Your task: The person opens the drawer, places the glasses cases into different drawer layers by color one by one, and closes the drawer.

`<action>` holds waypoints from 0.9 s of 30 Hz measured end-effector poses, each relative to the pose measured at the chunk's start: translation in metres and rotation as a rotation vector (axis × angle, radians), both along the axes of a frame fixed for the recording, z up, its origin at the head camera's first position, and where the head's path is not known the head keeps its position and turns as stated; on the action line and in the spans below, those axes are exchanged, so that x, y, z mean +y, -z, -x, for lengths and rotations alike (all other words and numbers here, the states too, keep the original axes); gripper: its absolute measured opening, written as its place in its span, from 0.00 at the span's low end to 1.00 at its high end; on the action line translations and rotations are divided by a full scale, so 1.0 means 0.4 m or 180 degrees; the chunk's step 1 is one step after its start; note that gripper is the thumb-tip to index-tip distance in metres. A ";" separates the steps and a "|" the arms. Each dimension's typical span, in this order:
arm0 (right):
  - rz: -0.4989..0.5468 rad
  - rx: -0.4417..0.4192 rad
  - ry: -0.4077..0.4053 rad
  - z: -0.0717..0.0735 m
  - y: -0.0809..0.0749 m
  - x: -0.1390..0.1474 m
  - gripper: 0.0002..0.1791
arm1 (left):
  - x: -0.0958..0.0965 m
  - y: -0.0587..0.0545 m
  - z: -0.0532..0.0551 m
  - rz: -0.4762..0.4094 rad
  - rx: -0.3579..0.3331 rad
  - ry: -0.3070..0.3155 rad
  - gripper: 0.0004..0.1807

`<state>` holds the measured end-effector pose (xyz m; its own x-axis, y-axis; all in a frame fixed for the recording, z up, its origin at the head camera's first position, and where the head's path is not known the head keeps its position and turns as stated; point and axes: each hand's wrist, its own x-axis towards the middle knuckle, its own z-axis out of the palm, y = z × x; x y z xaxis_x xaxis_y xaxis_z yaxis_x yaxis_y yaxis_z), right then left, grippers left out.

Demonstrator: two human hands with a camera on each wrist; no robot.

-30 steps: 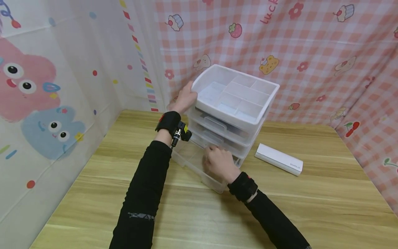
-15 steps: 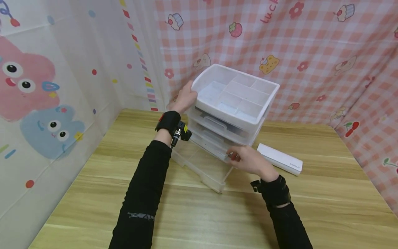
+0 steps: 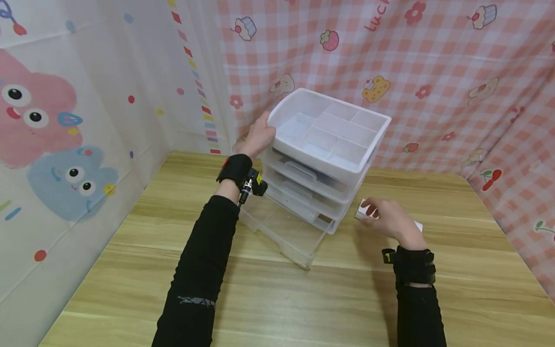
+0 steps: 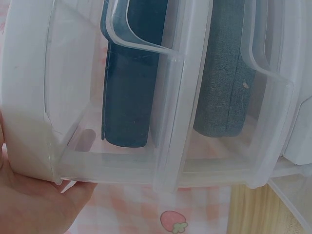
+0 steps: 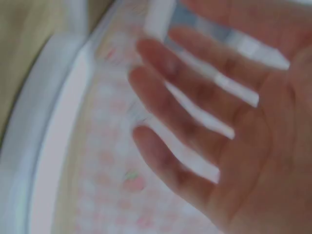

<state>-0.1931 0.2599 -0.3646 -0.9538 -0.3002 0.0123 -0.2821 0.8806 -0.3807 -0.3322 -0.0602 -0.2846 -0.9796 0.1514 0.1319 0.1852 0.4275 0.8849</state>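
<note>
A white plastic drawer organizer (image 3: 321, 168) stands on the table, with a divided tray on top and its clear bottom drawer (image 3: 286, 231) pulled out. My left hand (image 3: 257, 137) grips the tray's left side. In the left wrist view, a dark blue case (image 4: 129, 97) and a grey-blue fabric case (image 4: 224, 78) show through two of the drawers. My right hand (image 3: 392, 220) hovers over a long white case (image 3: 362, 210), covering most of it. Blurred in the right wrist view, that hand's fingers (image 5: 165, 105) are spread and loosely bent, with nothing between them.
The wooden table (image 3: 243, 303) meets a pink checked curtain (image 3: 433, 125) close behind the organizer. A white curtain with cartoon figures (image 3: 99, 111) hangs along the left side. The open drawer juts toward the front.
My right hand has left the bottom drawer, passed the organizer's front corner and moved right, over the white case. The left hand keeps its grip, and the organizer stays put.
</note>
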 end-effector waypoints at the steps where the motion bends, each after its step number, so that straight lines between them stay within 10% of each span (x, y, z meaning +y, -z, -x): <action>1: -0.0027 0.0011 0.0132 0.001 0.006 0.013 0.20 | 0.000 0.000 0.000 0.0011 0.0002 -0.0002 0.26; 15: -0.0326 -0.0232 0.0722 0.019 0.096 0.105 0.44 | 0.001 -0.002 -0.002 0.0003 -0.0067 -0.0008 0.26; 27: -0.0343 -0.0190 0.0789 0.029 0.131 0.127 0.35 | 0.001 -0.003 -0.002 -0.0038 -0.0087 -0.0021 0.26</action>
<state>-0.2047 0.3107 -0.4168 -0.9964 -0.0542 -0.0654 -0.0330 0.9563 -0.2904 -0.3316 -0.0596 -0.2834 -0.9839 0.1436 0.1068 0.1581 0.4180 0.8946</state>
